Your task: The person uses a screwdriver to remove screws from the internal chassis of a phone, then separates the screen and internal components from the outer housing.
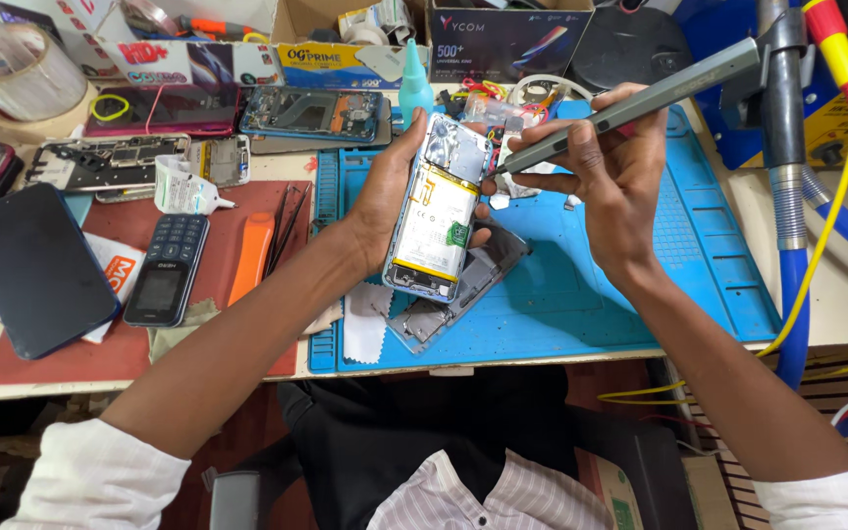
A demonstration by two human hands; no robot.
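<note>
Opened phone (436,221) held above blue mat (640,285), long axis approx. vertical, top tilted slightly right; left hand (385,201) cups its left edge, fingers wrapped shut on it. Right hand (615,172) pinches grey pen-type screwdriver (640,98), tip touching phone's upper right edge, shaft running up-right. Mat's right half has open room; removed back cover (463,294) lies under phone.

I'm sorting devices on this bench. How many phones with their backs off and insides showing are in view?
3: one opened phone in the left hand; two lie along the bench's far edge, one and another. Clutter may hide more.
</note>
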